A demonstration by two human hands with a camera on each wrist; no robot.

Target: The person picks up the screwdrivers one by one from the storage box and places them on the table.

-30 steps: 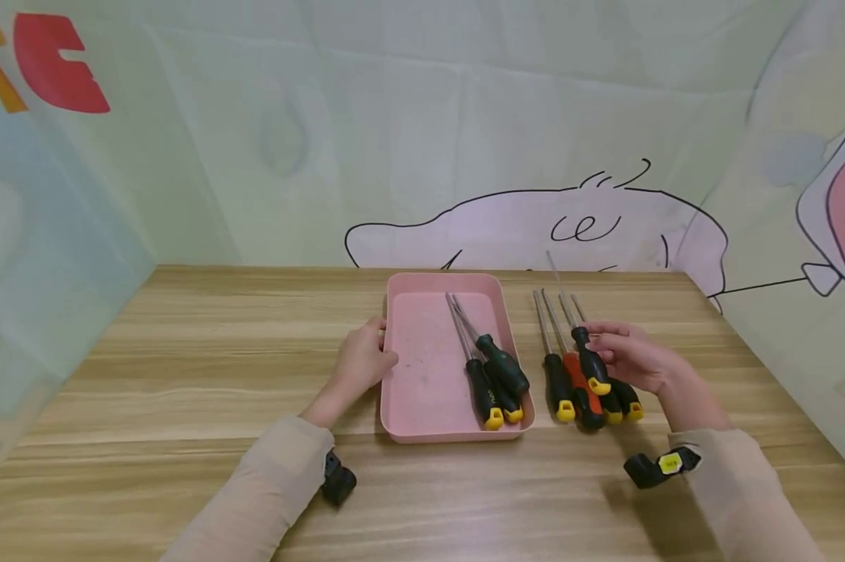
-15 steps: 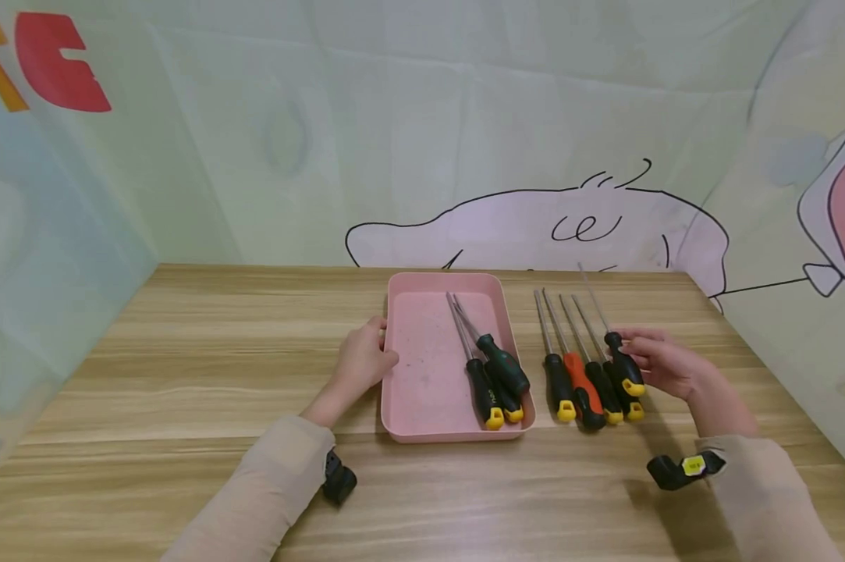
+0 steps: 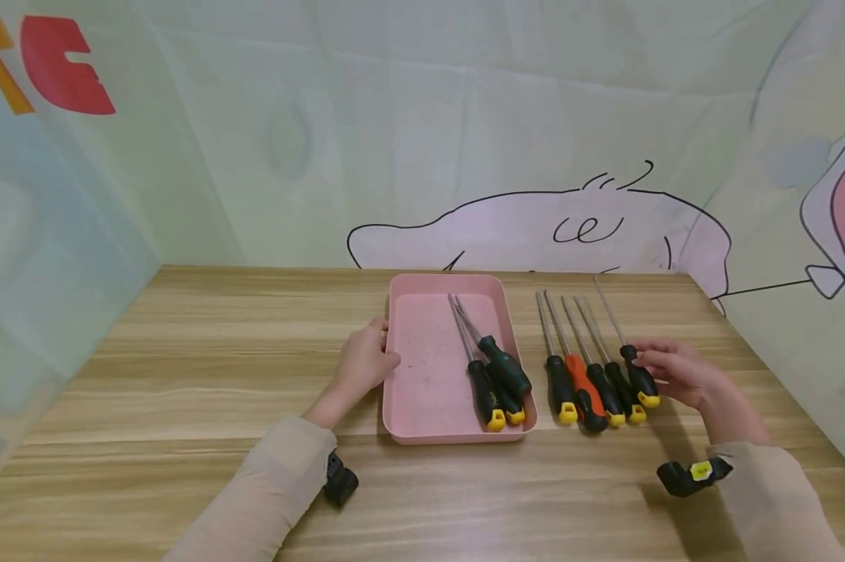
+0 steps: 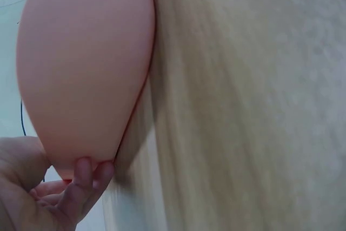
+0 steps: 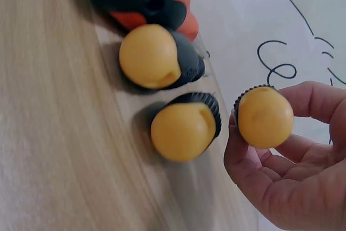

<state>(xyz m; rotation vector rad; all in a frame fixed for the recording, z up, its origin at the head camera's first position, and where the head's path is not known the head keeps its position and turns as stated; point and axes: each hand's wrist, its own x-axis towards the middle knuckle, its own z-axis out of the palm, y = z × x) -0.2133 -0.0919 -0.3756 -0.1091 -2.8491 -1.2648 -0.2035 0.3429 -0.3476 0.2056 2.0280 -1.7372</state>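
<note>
My left hand [image 3: 362, 359] grips the left wall of a pink tray [image 3: 418, 343], thumb at the rim; in the left wrist view its fingers [image 4: 82, 179] press the outer wall. In the tray's right half lie 3 screwdrivers [image 3: 504, 367] with dark handles, partly stacked. At the right, my right hand [image 3: 685, 378] pinches a black-handled screwdriver [image 3: 640, 377] with a yellow end, shaft pointing away. The right wrist view shows its yellow end [image 5: 265, 117] raised off the table, apart from the neighbouring black-and-yellow screwdriver [image 5: 184, 131].
Between tray and right hand, several screwdrivers lie side by side on the wooden table [image 3: 218, 375]: a black one [image 3: 561, 382], an orange-and-black one [image 3: 580, 375] and black-and-yellow ones [image 3: 605, 394]. A printed cloth backdrop [image 3: 422, 140] rises behind the table's far edge.
The right hand has carried its screwdriver rightward and lower, from above the row to the row's right side. The left hand and the tray have stayed put.
</note>
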